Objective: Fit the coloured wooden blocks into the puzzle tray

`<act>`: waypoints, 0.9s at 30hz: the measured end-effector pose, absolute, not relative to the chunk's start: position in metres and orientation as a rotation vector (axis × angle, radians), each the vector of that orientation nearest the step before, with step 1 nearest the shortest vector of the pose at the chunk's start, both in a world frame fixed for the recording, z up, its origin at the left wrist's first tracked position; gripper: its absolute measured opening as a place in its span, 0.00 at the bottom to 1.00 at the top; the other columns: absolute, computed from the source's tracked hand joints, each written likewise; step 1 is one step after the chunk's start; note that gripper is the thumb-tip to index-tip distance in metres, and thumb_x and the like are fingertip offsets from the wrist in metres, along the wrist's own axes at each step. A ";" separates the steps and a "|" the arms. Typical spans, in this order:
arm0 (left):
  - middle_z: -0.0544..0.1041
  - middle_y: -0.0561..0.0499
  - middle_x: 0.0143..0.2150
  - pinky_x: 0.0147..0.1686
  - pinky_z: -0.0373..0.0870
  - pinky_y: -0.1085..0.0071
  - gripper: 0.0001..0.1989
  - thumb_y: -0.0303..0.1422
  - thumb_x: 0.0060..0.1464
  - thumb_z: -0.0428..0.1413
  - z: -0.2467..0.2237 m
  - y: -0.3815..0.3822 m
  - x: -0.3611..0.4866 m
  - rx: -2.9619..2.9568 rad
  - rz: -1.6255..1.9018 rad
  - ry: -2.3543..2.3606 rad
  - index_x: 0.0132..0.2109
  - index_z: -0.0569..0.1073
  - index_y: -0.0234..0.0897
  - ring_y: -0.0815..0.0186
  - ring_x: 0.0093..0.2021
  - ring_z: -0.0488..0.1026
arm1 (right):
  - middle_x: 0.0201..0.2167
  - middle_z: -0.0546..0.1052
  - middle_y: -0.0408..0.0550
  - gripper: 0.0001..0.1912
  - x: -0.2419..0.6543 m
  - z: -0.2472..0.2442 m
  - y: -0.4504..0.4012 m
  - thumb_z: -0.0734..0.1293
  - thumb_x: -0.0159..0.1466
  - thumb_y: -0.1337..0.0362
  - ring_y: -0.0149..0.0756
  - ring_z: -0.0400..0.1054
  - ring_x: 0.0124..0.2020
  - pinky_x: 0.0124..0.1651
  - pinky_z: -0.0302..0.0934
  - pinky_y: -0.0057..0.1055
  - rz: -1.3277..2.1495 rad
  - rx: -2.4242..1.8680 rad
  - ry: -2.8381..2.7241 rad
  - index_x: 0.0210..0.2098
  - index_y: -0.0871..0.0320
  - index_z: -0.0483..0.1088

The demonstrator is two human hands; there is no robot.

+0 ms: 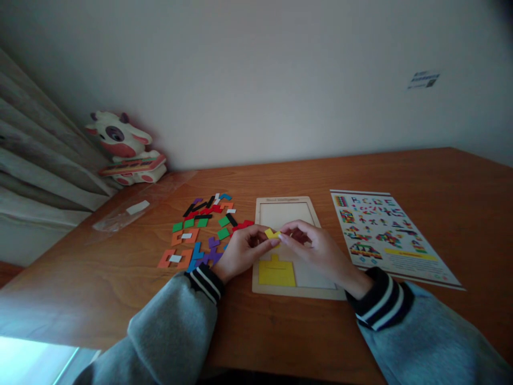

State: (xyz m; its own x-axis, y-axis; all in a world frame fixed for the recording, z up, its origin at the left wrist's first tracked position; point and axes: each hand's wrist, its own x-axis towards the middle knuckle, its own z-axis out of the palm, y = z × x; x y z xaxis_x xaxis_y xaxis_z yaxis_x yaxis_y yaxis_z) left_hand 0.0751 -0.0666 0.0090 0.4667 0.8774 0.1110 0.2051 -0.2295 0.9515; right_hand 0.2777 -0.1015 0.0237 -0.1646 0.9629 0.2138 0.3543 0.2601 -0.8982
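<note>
A small yellow piece (272, 234) is pinched between my left hand (245, 250) and my right hand (315, 250), above the middle of a pale wooden tray (280, 200). Both hands have their fingers closed on it, one at each side. Yellow pieces (276, 273) lie fitted together in the tray's lower left corner, with a small part sticking up at their top. The rest of the tray's visible inside is bare and pale. My right hand and wrist cover part of its right side.
Colourful flat pieces (189, 223) lie scattered left of the tray. A printed pattern sheet (393, 235) lies to the right. Farther back at the left are a clear plastic bag (116, 216) and a cow toy (128, 147) beside a curtain (36, 149). A wall rises behind the table.
</note>
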 end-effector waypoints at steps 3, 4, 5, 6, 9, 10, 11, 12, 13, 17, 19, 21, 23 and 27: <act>0.77 0.49 0.34 0.29 0.66 0.75 0.20 0.48 0.58 0.59 0.013 -0.068 0.076 1.733 0.843 0.934 0.45 0.76 0.34 0.68 0.31 0.72 | 0.33 0.78 0.45 0.11 0.279 0.025 -0.101 0.66 0.66 0.54 0.33 0.72 0.33 0.35 0.66 0.30 0.932 -1.225 -1.669 0.39 0.55 0.73; 0.77 0.49 0.34 0.31 0.67 0.74 0.19 0.47 0.60 0.58 0.015 -0.068 0.076 1.749 0.854 0.931 0.44 0.76 0.34 0.67 0.32 0.72 | 0.34 0.79 0.46 0.11 0.279 0.024 -0.100 0.66 0.66 0.54 0.34 0.72 0.34 0.36 0.66 0.31 0.939 -1.224 -1.651 0.39 0.55 0.73; 0.78 0.48 0.35 0.32 0.67 0.74 0.19 0.47 0.62 0.56 0.017 -0.069 0.077 1.764 0.869 0.928 0.43 0.76 0.33 0.67 0.33 0.73 | 0.34 0.79 0.47 0.12 0.280 0.024 -0.100 0.66 0.65 0.53 0.34 0.73 0.35 0.37 0.67 0.32 0.953 -1.214 -1.623 0.39 0.55 0.72; 0.78 0.48 0.35 0.34 0.68 0.74 0.18 0.46 0.63 0.55 0.018 -0.069 0.077 1.774 0.890 0.921 0.43 0.76 0.33 0.67 0.34 0.73 | 0.35 0.79 0.47 0.12 0.280 0.023 -0.099 0.66 0.65 0.53 0.35 0.74 0.36 0.39 0.68 0.33 0.975 -1.197 -1.587 0.39 0.55 0.71; 0.78 0.48 0.36 0.36 0.69 0.73 0.17 0.45 0.63 0.55 0.018 -0.068 0.077 1.773 0.933 0.908 0.46 0.75 0.34 0.67 0.36 0.74 | 0.36 0.79 0.48 0.13 0.280 0.021 -0.098 0.67 0.64 0.52 0.36 0.76 0.37 0.42 0.70 0.35 1.068 -1.147 -1.487 0.40 0.55 0.68; 0.78 0.48 0.36 0.36 0.69 0.73 0.17 0.45 0.62 0.56 0.016 -0.067 0.076 1.771 0.934 0.909 0.47 0.74 0.34 0.66 0.36 0.74 | 0.36 0.80 0.48 0.14 0.280 0.020 -0.097 0.67 0.64 0.52 0.36 0.76 0.37 0.43 0.70 0.36 1.093 -1.140 -1.469 0.40 0.55 0.67; 0.78 0.48 0.37 0.36 0.69 0.73 0.17 0.44 0.62 0.57 0.015 -0.067 0.076 1.770 0.929 0.914 0.48 0.74 0.34 0.66 0.36 0.74 | 0.36 0.80 0.48 0.14 0.279 0.019 -0.097 0.67 0.63 0.52 0.36 0.77 0.36 0.43 0.70 0.36 1.106 -1.138 -1.459 0.40 0.55 0.67; 0.77 0.48 0.37 0.35 0.69 0.73 0.18 0.45 0.61 0.58 0.013 -0.066 0.076 1.772 0.920 0.922 0.47 0.74 0.34 0.66 0.36 0.74 | 0.36 0.80 0.48 0.14 0.279 0.019 -0.097 0.68 0.63 0.52 0.37 0.77 0.37 0.43 0.70 0.36 1.112 -1.135 -1.458 0.41 0.55 0.67; 0.77 0.47 0.37 0.35 0.68 0.73 0.18 0.45 0.60 0.59 0.012 -0.066 0.076 1.775 0.911 0.933 0.46 0.75 0.34 0.66 0.36 0.73 | 0.37 0.80 0.48 0.14 0.279 0.018 -0.097 0.68 0.63 0.52 0.37 0.77 0.37 0.43 0.70 0.37 1.112 -1.131 -1.464 0.41 0.54 0.67; 0.77 0.48 0.35 0.32 0.67 0.74 0.18 0.46 0.61 0.58 0.013 -0.067 0.076 1.767 0.920 0.968 0.44 0.75 0.33 0.67 0.33 0.72 | 0.40 0.79 0.49 0.13 0.278 0.015 -0.097 0.69 0.63 0.55 0.37 0.76 0.40 0.43 0.69 0.35 1.094 -1.131 -1.513 0.44 0.54 0.68; 0.77 0.48 0.35 0.32 0.67 0.74 0.18 0.46 0.61 0.57 0.014 -0.067 0.077 1.771 0.939 0.973 0.43 0.75 0.33 0.68 0.33 0.72 | 0.40 0.79 0.48 0.14 0.278 0.015 -0.097 0.68 0.64 0.57 0.36 0.75 0.41 0.44 0.69 0.35 1.097 -1.121 -1.530 0.47 0.54 0.68; 0.77 0.49 0.35 0.32 0.67 0.75 0.17 0.46 0.61 0.57 0.015 -0.068 0.076 1.774 0.960 0.974 0.42 0.75 0.34 0.68 0.33 0.72 | 0.40 0.79 0.47 0.15 0.278 0.015 -0.097 0.67 0.65 0.57 0.35 0.75 0.41 0.45 0.68 0.35 1.104 -1.102 -1.552 0.50 0.53 0.68; 0.76 0.49 0.36 0.32 0.67 0.75 0.17 0.46 0.62 0.56 0.015 -0.068 0.076 1.770 0.980 0.975 0.42 0.75 0.34 0.69 0.33 0.71 | 0.40 0.79 0.47 0.13 0.278 0.015 -0.098 0.67 0.65 0.56 0.35 0.74 0.42 0.45 0.67 0.35 1.094 -1.105 -1.592 0.48 0.53 0.70; 0.76 0.49 0.36 0.32 0.67 0.75 0.17 0.45 0.62 0.56 0.016 -0.067 0.076 1.758 0.987 0.965 0.45 0.75 0.34 0.68 0.34 0.71 | 0.39 0.80 0.46 0.10 0.277 0.014 -0.099 0.66 0.66 0.56 0.35 0.73 0.41 0.45 0.67 0.34 1.071 -1.151 -1.653 0.42 0.54 0.74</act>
State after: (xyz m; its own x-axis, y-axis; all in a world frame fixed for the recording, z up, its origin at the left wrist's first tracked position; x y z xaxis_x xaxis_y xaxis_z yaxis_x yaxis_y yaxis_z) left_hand 0.0761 -0.0674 0.0164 0.3838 0.8964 0.2217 0.2012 -0.3155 0.9273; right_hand 0.2771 -0.0987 0.0140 -0.2317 0.9599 0.1580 0.2477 0.2153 -0.9446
